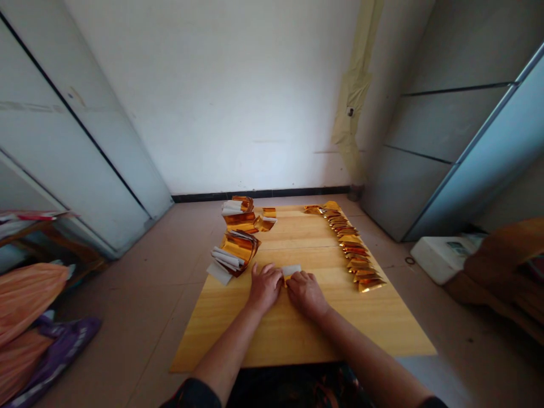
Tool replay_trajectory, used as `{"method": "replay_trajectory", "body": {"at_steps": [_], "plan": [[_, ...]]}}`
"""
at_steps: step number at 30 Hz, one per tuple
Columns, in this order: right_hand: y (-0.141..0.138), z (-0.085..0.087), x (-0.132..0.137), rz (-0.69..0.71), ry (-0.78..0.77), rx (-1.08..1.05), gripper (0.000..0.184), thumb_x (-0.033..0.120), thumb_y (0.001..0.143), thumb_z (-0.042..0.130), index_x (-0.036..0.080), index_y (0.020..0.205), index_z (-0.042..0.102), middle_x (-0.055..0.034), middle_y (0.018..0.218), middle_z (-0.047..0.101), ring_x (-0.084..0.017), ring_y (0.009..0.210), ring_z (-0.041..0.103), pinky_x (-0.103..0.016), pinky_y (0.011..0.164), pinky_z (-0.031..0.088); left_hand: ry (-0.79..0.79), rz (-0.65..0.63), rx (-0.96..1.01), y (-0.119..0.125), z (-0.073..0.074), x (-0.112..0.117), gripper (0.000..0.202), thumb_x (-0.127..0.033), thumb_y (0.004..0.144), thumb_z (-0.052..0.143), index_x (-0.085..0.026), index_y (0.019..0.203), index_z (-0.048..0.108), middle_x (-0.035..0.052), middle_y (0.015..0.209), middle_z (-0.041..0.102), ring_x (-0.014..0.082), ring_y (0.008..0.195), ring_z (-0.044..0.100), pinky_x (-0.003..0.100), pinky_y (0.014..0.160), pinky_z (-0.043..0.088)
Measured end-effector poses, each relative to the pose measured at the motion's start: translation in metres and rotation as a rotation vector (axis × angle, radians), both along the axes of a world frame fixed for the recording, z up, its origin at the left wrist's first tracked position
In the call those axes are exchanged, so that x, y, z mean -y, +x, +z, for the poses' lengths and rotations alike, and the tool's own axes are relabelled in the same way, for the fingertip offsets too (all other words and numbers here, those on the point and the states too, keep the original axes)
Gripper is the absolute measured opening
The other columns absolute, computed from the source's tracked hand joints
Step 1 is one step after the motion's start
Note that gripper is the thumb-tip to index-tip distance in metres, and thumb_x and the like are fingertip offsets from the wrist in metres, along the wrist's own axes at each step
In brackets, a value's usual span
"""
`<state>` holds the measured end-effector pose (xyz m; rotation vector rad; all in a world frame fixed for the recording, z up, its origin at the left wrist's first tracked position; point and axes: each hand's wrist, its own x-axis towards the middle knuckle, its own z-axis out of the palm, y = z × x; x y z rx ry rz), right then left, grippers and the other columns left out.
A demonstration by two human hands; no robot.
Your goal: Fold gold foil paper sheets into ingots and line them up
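Both my hands rest close together on a low wooden table [297, 328]. My left hand [264, 286] and my right hand [305, 292] press and pinch a small sheet of gold-and-white foil paper [291, 271] lying flat between them. Their fingers are curled down onto the sheet. To the left of my hands lie loose stacks of unfolded gold foil sheets [234, 252], with more stacks [240, 214] further back. Along the table's right side runs a row of several folded gold paper pieces [355, 252].
Tiled floor surrounds the table. Orange and purple plastic bags [29, 317] lie at the left by a low shelf. A white box [442, 256] and wooden furniture [505, 266] stand at the right. White cabinet doors flank a bare wall behind.
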<state>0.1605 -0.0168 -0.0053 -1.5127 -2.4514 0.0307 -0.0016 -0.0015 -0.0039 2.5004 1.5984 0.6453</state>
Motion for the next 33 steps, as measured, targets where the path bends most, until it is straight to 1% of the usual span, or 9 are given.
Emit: {"method": "replay_trajectory", "body": {"at_steps": [4, 7, 10, 12, 15, 17, 22, 28, 33], "plan": [[0.012, 0.003, -0.003, 0.05, -0.018, -0.034, 0.018, 0.024, 0.092, 0.048, 0.022, 0.085, 0.064, -0.0027, 0.089, 0.062, -0.016, 0.089, 0.05, -0.028, 0.075, 0.03, 0.032, 0.003, -0.034, 0.002, 0.002, 0.002, 0.021, -0.013, 0.085, 0.049, -0.026, 0.091, 0.064, 0.0024, 0.1, 0.071, 0.0241, 0.115, 0.052, 0.053, 0.101, 0.023], [0.024, 0.005, -0.008, 0.065, 0.003, -0.053, 0.013, 0.026, 0.09, 0.052, 0.023, 0.088, 0.064, -0.0017, 0.092, 0.062, -0.016, 0.091, 0.049, -0.027, 0.076, 0.03, 0.036, -0.004, -0.067, 0.005, 0.005, 0.005, 0.019, -0.015, 0.087, 0.048, -0.024, 0.083, 0.065, 0.0038, 0.094, 0.07, 0.023, 0.103, 0.055, 0.045, 0.089, 0.033], [0.031, 0.005, -0.008, 0.083, 0.035, -0.054, 0.012, 0.025, 0.089, 0.053, 0.025, 0.094, 0.064, -0.0017, 0.099, 0.063, -0.016, 0.095, 0.049, -0.028, 0.08, 0.03, 0.046, -0.005, -0.129, 0.012, 0.007, 0.009, 0.021, -0.015, 0.088, 0.046, -0.021, 0.079, 0.064, 0.0058, 0.092, 0.07, 0.0225, 0.093, 0.056, 0.04, 0.08, 0.037], [0.03, 0.003, -0.005, 0.073, 0.048, -0.044, 0.012, 0.024, 0.089, 0.053, 0.025, 0.096, 0.063, -0.0023, 0.1, 0.063, -0.017, 0.096, 0.049, -0.029, 0.081, 0.03, 0.061, 0.016, -0.168, 0.016, 0.006, 0.01, 0.02, -0.014, 0.087, 0.046, -0.019, 0.081, 0.064, 0.0079, 0.093, 0.069, 0.0234, 0.092, 0.056, 0.039, 0.077, 0.038], [0.024, 0.0, 0.002, 0.033, 0.057, -0.023, 0.01, 0.025, 0.088, 0.054, 0.025, 0.094, 0.062, -0.0024, 0.098, 0.063, -0.018, 0.096, 0.049, -0.03, 0.081, 0.029, 0.074, 0.028, -0.17, 0.017, 0.001, 0.008, 0.017, -0.015, 0.086, 0.048, -0.017, 0.09, 0.064, 0.0096, 0.099, 0.068, 0.0248, 0.094, 0.056, 0.04, 0.078, 0.041], [0.021, -0.002, 0.007, 0.011, 0.066, -0.011, 0.009, 0.028, 0.088, 0.055, 0.024, 0.092, 0.062, -0.0023, 0.096, 0.062, -0.019, 0.095, 0.048, -0.031, 0.081, 0.029, 0.069, 0.001, -0.118, 0.014, -0.004, 0.004, 0.018, -0.015, 0.084, 0.051, -0.017, 0.097, 0.063, 0.0089, 0.106, 0.067, 0.0244, 0.097, 0.057, 0.04, 0.081, 0.043], [0.019, -0.005, 0.013, 0.021, 0.076, -0.011, 0.007, 0.028, 0.086, 0.056, 0.024, 0.089, 0.061, -0.002, 0.092, 0.061, -0.019, 0.092, 0.048, -0.031, 0.081, 0.028, 0.075, -0.124, 0.078, 0.001, -0.015, -0.004, 0.018, -0.011, 0.082, 0.053, -0.02, 0.093, 0.064, 0.005, 0.113, 0.066, 0.0202, 0.102, 0.058, 0.037, 0.088, 0.045], [0.021, -0.006, 0.011, 0.024, 0.082, -0.015, 0.008, 0.031, 0.087, 0.056, 0.025, 0.088, 0.062, -0.0017, 0.094, 0.06, -0.017, 0.09, 0.047, -0.03, 0.078, 0.027, 0.128, -0.164, 0.039, -0.003, -0.01, -0.004, 0.02, -0.011, 0.083, 0.051, -0.021, 0.091, 0.065, 0.0046, 0.109, 0.068, 0.0226, 0.109, 0.055, 0.044, 0.095, 0.039], [0.018, -0.009, 0.012, -0.01, 0.077, 0.007, 0.009, 0.031, 0.088, 0.055, 0.025, 0.088, 0.062, -0.0019, 0.094, 0.06, -0.018, 0.091, 0.047, -0.031, 0.077, 0.026, 0.086, -0.181, 0.019, -0.004, -0.002, -0.002, 0.023, -0.009, 0.084, 0.049, -0.021, 0.092, 0.066, 0.004, 0.11, 0.067, 0.0197, 0.108, 0.054, 0.041, 0.095, 0.039]]}}
